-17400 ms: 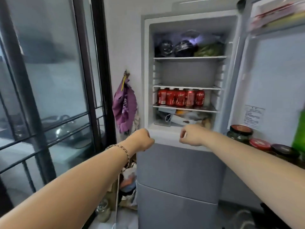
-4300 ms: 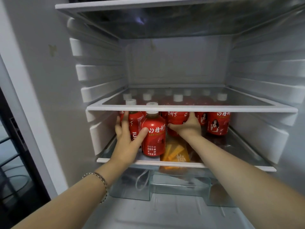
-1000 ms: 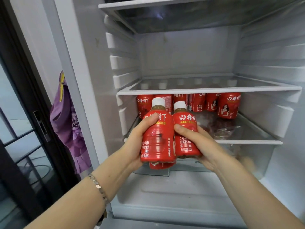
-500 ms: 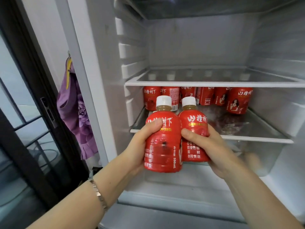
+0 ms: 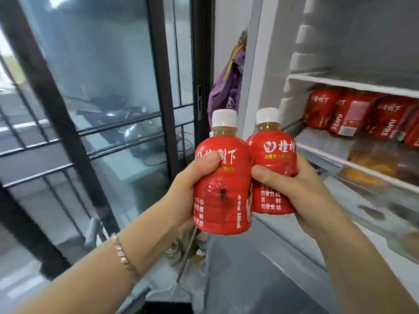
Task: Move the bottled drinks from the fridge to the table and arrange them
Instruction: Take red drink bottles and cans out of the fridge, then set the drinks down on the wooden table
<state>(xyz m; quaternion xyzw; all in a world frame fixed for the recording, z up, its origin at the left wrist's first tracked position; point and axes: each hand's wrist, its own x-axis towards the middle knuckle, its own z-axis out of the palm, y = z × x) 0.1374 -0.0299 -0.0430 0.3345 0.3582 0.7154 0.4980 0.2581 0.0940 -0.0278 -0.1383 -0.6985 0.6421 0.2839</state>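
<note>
Wrapping each body, your left grip (image 5: 188, 189) holds one bottle (image 5: 223, 191), your right grip (image 5: 301, 189) another (image 5: 275, 168), near the fridge (image 5: 267, 53). Full, probably heavy, possibly slick: keep mid-body holds. More wait on the shelf (image 5: 353, 83).

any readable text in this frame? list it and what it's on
"350mL": left bottle, held by left hand.
"山楂树下", partly covered: both bottles' labels.
"JUICE", sideways: fridge bottles.
Small print on right bottle, in right hand: too blurred.
</note>
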